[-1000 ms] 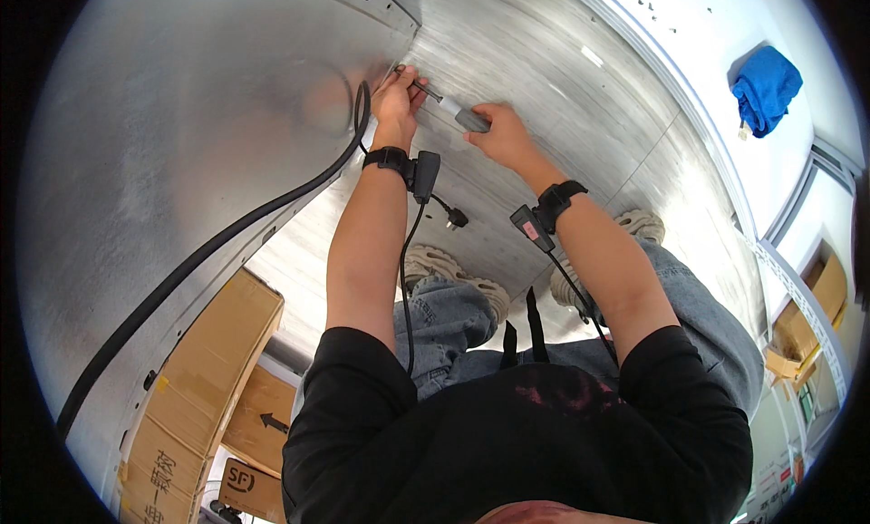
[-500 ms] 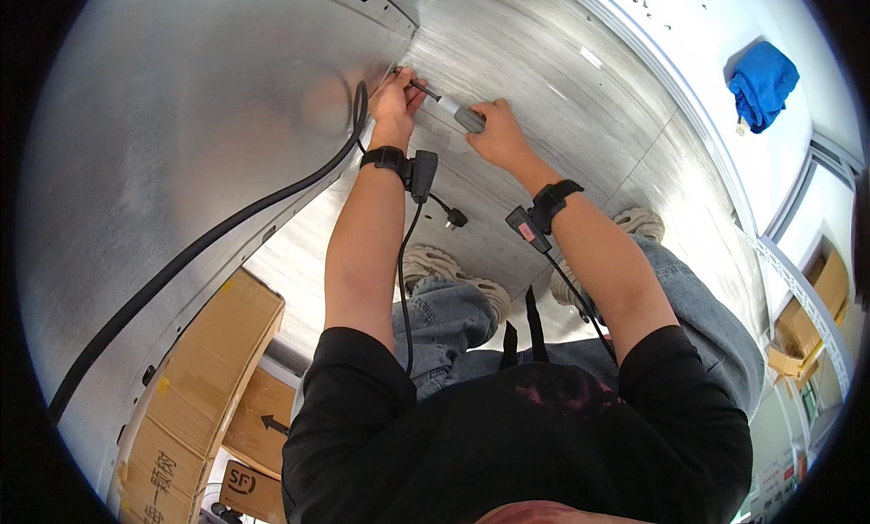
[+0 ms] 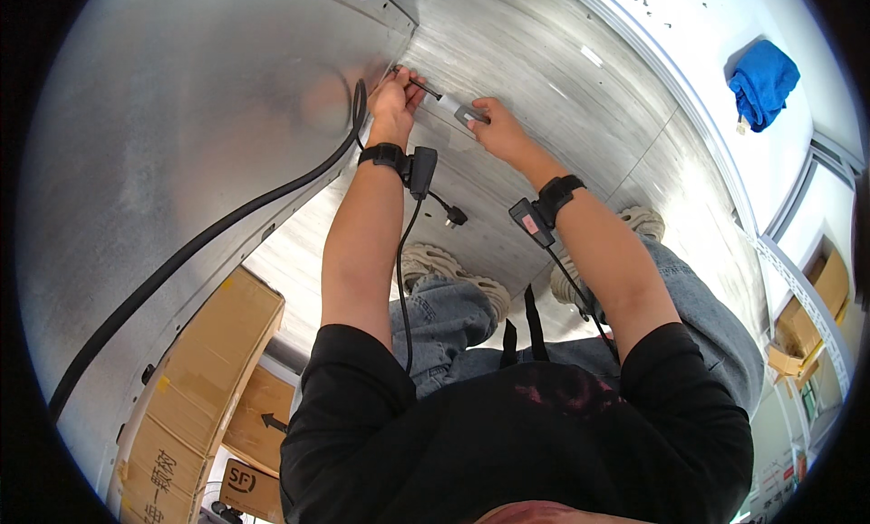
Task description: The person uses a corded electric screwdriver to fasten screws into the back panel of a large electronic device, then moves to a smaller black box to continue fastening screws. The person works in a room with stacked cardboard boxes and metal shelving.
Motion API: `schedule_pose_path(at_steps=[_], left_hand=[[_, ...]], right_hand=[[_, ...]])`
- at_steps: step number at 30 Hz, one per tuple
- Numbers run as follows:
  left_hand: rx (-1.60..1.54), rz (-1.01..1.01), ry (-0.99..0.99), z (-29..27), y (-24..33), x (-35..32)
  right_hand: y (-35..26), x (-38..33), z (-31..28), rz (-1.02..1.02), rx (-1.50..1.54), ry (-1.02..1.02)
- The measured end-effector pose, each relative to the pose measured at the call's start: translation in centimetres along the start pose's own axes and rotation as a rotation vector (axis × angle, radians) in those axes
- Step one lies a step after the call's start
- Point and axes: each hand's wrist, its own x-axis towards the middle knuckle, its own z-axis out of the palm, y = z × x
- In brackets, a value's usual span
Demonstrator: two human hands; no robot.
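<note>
In my right hand (image 3: 500, 130) is the grey-and-white handle of a screwdriver (image 3: 455, 107), gripped at its rear end with thumb and fingers. Its thin dark shaft slants up and left toward the lower edge of a large metal panel (image 3: 208, 98). My left hand (image 3: 394, 93) is at that edge, thumb and forefinger pinched together around the tip's end, the other fingers lying by the shaft. Whatever the pinch holds is hidden, and so is the screwdriver's tip. A thick black cable (image 3: 227, 220) runs along the panel and bends close to my left wrist.
A black plug (image 3: 455, 217) lies on the grey wood-look floor (image 3: 535, 53) between my forearms. Cardboard boxes (image 3: 204, 370) stand at the lower left beside the panel. A blue cloth (image 3: 764, 84) rests on a white surface at the upper right. Thin cords hang from both wrist-worn devices.
My right hand has shifted its grip on the screwdriver's handle, its fingers now further round, and the right wrist has turned slightly. The left hand stays nearly in place.
</note>
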Motion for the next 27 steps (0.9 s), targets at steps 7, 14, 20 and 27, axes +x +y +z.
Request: schedule_pose_path(at_steps=[7, 14, 20, 27], left_hand=[[0.067, 0.001, 0.018, 0.0, 0.2, 0.5], [0.014, 0.006, 0.054, 0.2, 0.2, 0.0], [0.034, 0.017, 0.011, 0.2, 0.2, -0.3], [-0.009, -0.020, 0.021, -0.2, -0.2, 1.0]], right_hand=[[0.1, -0.4, 0.9, -0.289, -0.391, 0.232], [-1.8, 0.3, -1.4, 0.257, 0.193, -0.158], [0.0, 0.2, 0.2, -0.219, -0.411, 0.118], [-0.6, -0.2, 0.2, -0.038, -0.204, -0.003]])
